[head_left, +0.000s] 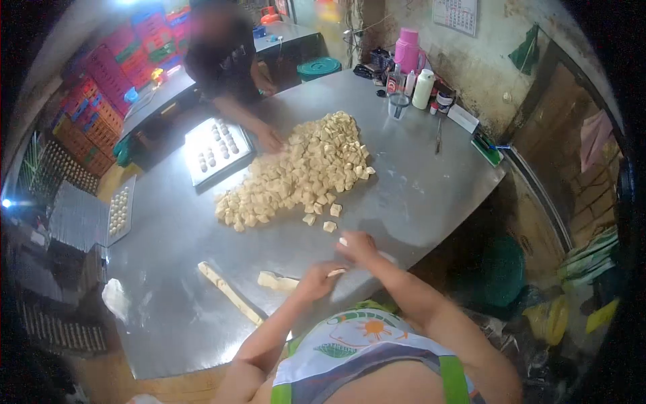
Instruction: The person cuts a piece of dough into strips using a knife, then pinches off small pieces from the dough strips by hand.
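My left hand (315,283) is closed around a short strip of dough (277,281), whose ends show on either side of the fingers. Close beside it, my right hand (359,248) has its fingers bent round a small piece of dough (343,242). A longer dough strip (229,292) lies to the left of my left hand. Beyond both hands spreads a large heap of cut dough pieces (296,168), with a few loose ones (330,226) nearest my right hand.
Across the metal table (182,337), a co-worker's hand (270,140) reaches to the heap, beside a tray (229,165) of dough balls. A pink thermos (408,50), bottles and a measuring jug (398,106) stand at the back right. A white lump (115,298) sits at the left edge.
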The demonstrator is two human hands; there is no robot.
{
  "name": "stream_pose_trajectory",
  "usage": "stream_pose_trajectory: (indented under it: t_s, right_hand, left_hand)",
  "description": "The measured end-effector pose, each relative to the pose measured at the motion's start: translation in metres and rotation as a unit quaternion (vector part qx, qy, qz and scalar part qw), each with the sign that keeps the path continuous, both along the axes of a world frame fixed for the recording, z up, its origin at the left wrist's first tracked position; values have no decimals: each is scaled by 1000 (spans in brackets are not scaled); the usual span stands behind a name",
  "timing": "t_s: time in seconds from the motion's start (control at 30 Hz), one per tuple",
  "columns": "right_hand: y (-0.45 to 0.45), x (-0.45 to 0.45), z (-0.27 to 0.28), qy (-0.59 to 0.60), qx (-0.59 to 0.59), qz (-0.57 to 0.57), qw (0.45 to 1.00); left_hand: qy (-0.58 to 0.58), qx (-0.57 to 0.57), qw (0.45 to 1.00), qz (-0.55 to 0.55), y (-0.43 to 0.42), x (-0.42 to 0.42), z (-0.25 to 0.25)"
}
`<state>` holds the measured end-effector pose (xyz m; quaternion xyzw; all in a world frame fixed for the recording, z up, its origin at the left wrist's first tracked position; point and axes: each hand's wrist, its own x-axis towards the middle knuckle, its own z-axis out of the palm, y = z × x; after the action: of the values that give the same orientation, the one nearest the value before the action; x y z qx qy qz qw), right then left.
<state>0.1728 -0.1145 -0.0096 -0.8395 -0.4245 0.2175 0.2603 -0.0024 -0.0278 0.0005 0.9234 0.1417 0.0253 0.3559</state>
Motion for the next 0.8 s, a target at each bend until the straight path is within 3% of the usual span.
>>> stream_pose_trajectory:
  t_s: [0.07,0.1,0.17,0.2,0.27,0.3,0.37,0.4,0.43,0.47,0.5,0.53,0.57,0.6,0.67,0.73,0.8]
  right_hand:
    - [-12,4,-19,-86,59,-7,994]
    - [-9,3,-13,-90,62,-2,994]
    - [-10,-13,-9,35,159,68,984]
    - [-11,-20,9,30,161,73,984]
    - [-12,-37,46,86,192,184,960]
    - [-10,-39,39,111,248,192,943]
    - [2,-36,28,107,280,200,933]
    - [10,-37,26,96,308,181,929]
    - [6,-45,36,1,287,131,949]
    - [7,-41,27,4,290,146,946]
    - [7,-29,14,-20,192,129,973]
    - [7,-17,2,-47,93,107,989]
    - [8,-6,-6,-49,95,111,988]
    - [11,5,-10,-27,37,72,996]
    - [4,7,-27,4,-27,32,999]
    - [-3,2,-34,-103,132,127,978]
    - [-1,-16,-27,-27,188,165,968]
  left_hand:
    - [-203,-202,958,16,-11,-6,16]
    - [-208,-199,958,20,-4,-3,16]
    - [-172,-262,935,166,5,-7,12]
    - [-178,-260,934,169,4,-3,14]
    - [-314,-102,930,163,-3,7,17]
    - [-314,-93,928,181,3,6,-6]
    - [-183,-83,965,169,33,1,-68]
    - [-186,-71,961,190,27,-1,-60]
    - [-179,-127,956,196,12,4,-45]
    - [-174,-185,947,198,0,5,-31]
    - [-178,-183,944,210,-7,1,-23]
    - [-54,-72,982,169,-14,-3,-18]
    - [73,41,989,119,-18,-4,-11]
    - [71,44,989,120,-22,-4,-3]
    - [-197,-174,958,112,-33,-14,8]
    - [-136,-181,959,172,-14,-21,7]
    - [-68,-192,954,222,-11,-17,1]
